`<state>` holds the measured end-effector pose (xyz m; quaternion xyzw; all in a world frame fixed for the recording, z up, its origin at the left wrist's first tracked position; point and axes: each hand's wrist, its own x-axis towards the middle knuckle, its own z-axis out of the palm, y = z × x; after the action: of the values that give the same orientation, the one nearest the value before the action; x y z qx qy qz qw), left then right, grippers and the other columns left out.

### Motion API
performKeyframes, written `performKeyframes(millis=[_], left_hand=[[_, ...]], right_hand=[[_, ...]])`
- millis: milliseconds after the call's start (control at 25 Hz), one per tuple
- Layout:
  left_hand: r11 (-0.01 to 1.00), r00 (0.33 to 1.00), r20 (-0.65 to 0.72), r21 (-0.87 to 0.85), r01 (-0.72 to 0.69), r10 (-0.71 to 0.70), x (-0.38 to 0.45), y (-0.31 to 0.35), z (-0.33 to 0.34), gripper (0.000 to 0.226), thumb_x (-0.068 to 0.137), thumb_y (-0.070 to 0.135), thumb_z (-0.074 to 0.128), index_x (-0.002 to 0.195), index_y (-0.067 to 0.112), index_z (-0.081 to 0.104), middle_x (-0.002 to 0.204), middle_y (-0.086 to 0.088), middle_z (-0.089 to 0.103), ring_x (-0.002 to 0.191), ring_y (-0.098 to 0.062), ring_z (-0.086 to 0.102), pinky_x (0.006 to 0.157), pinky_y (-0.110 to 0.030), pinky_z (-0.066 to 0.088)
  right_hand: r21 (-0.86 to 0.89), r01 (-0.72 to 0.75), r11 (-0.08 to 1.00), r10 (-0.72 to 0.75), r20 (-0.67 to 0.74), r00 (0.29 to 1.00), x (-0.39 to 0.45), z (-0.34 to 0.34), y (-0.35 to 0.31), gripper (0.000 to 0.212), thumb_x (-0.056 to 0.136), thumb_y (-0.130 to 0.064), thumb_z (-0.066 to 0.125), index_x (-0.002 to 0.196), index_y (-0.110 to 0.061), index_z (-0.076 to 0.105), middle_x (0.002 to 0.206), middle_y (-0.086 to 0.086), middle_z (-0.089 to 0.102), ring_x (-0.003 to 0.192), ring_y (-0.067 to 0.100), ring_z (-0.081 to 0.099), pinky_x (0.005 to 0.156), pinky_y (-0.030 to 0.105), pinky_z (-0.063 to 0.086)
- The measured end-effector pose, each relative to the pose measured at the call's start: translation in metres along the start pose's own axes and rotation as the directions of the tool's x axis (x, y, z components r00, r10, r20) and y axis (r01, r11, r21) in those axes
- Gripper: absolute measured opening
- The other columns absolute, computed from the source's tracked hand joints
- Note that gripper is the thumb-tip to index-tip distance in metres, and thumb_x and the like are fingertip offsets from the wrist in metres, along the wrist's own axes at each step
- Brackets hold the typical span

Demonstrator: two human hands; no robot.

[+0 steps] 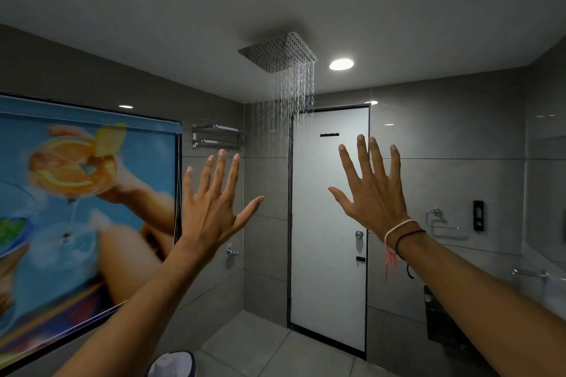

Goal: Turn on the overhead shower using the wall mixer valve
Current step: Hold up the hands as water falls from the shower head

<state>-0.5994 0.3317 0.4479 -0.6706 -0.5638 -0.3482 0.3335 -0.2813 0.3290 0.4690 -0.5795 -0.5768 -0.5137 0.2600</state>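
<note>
Grey-tiled bathroom, grey ceiling, white door [329, 223] straight ahead in the far wall. Square overhead shower [277, 51] is mounted flat on the ceiling, up and between the two hands, well above both; water streams [294, 92] fall from its right half, down in front of the door's top left corner. Left hand [213, 208] raised, back to the camera, fingers spread wide, thumb out to the right, holding nothing. Right hand [375, 193] raised a bit higher, also back to camera, fingers splayed, empty, with a white band and dark thread bracelet [401, 236] at the wrist. Hands are apart, neither touching anything, the falling water is beyond the gap between them. Wall mixer valve: can't tell which fitting it is; a small chrome tap [232, 252] sits on the wall just right of the left wrist. Left wall has a roller blind [85, 208] printed with cocktail glasses. Metal towel rack [216, 135] above the left fingertips. Round ceiling light [341, 64] just right of the shower head. Chrome towel ring [439, 217] and black wall panel [478, 215] on the right wall.
</note>
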Motion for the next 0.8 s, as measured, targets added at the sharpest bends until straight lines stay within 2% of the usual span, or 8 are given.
performKeyframes(millis=[800], left_hand=[[1.0,1.0,-0.005,0.0,-0.015,0.015,0.001,0.007,0.012,0.099,0.081,0.086,0.004,0.159,0.027,-0.008,0.17,-0.009,-0.007,0.157,-0.027,-0.002,0.123,-0.058,-0.002]], right_hand=[[-0.008,-0.002,1.0,0.002,0.043,0.999,-0.006,0.01,0.008,0.095,0.091,-0.075,0.03,0.168,-0.019,0.022,0.172,0.023,0.015,0.158,0.047,0.016,0.123,0.072,0.013]])
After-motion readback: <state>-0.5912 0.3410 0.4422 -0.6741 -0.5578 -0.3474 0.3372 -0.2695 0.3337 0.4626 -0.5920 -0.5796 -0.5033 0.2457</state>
